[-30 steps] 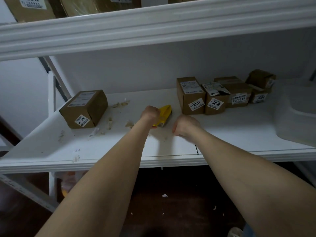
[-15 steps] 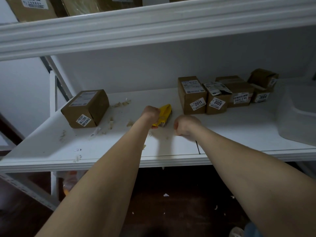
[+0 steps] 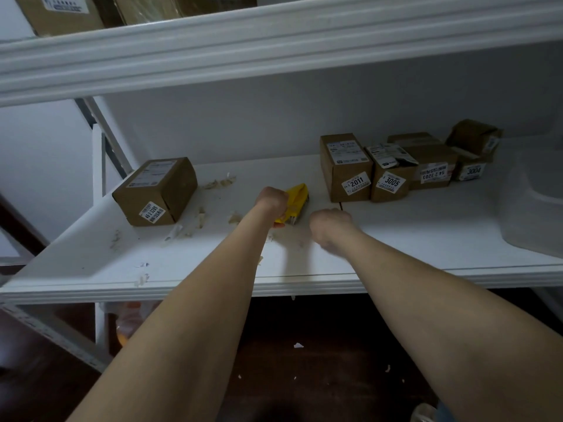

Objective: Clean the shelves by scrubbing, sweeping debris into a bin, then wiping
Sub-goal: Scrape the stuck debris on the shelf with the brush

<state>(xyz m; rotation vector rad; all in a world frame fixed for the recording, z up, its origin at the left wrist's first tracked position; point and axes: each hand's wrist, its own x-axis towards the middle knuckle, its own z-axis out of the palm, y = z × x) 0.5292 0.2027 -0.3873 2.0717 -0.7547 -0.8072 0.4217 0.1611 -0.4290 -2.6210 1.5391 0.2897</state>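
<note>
My left grip clamps one yellow brush on the shelf. My right grip is a curled fist, seemingly holding nothing. One cardboard box and scattered debris lie left of the left grip. At least five labelled boxes cluster right of the right grip.

A lone cardboard box is lying near the left edge of the shelf — its label facing forward. A cluster of labelled boxes is huddling toward the back right, and cartons are sitting on the upper shelf.
</note>
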